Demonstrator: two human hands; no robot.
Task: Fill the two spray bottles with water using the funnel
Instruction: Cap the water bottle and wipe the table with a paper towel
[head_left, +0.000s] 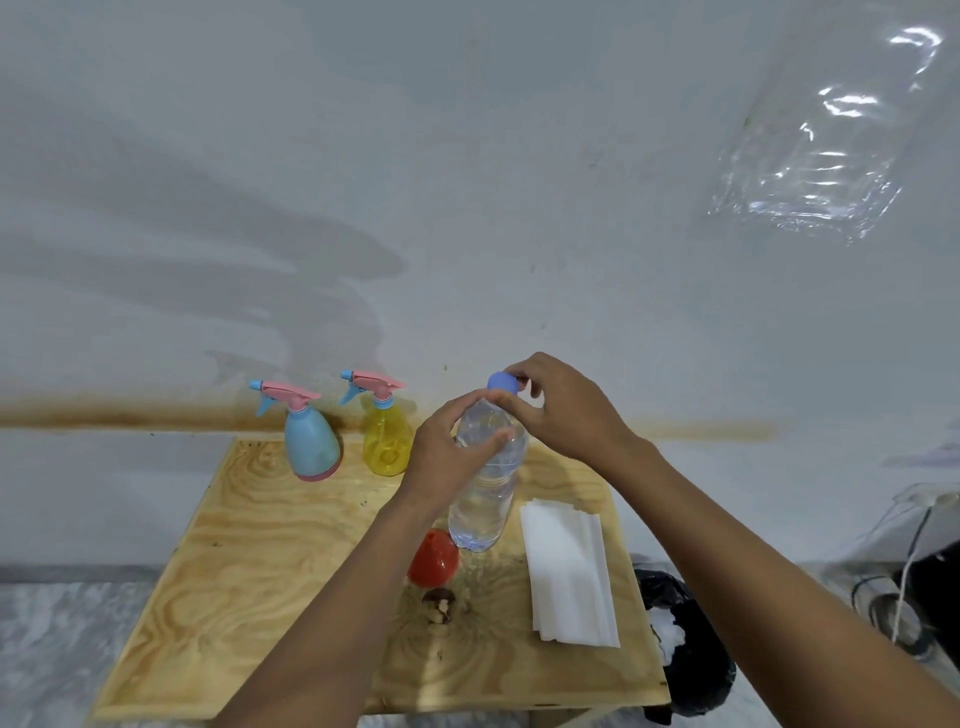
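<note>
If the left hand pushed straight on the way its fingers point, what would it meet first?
The left hand already wraps the water bottle near its shoulder, fingers pointing right. Past the bottle, the right hand on the blue cap likely comes next, though depth is unclear.

white paper stack (571, 571) on plywood table (234, 597), rt side; black bag (691, 649) beside table.

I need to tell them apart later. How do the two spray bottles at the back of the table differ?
The blue spray bottle is opaque with a pink base band; the yellow spray bottle is see-through and all yellow. The blue one stands further left and looks a little larger; the yellow one is nearer the water bottle. Both stand upright with pink-and-blue trigger heads on.
</note>
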